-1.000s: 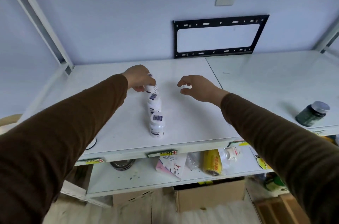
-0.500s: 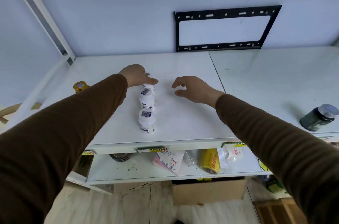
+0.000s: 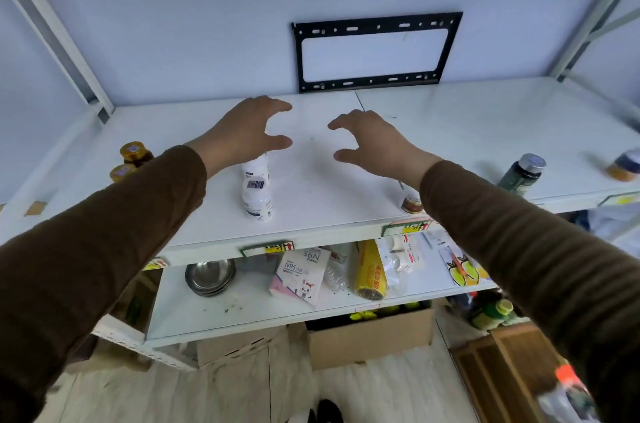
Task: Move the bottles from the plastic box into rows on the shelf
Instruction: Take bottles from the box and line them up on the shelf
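Hovering our left hand (image 3: pixel 246 131) and right hand (image 3: pixel 372 142) spread open and empty above the shelf (image 3: pixel 467 131), white bottles (image 3: pixel 257 192) lined up just below our left hand

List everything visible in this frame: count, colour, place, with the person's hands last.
white bottles: at least two, white, row at middle of top shelf
gold-lid jars: two, amber, shelf's left
dark bottle: one, green, silver cap, shelf's right
small jar: one, partly hidden by right sleeve
blurred jar: one, orange, far right
steel bowls: stacked, lower shelf
N95 pack: one, white-pink, lower shelf
yellow roll: one, lower shelf
cardboard boxes: brown, floor
left hand: open, above the row
right hand: open, empty
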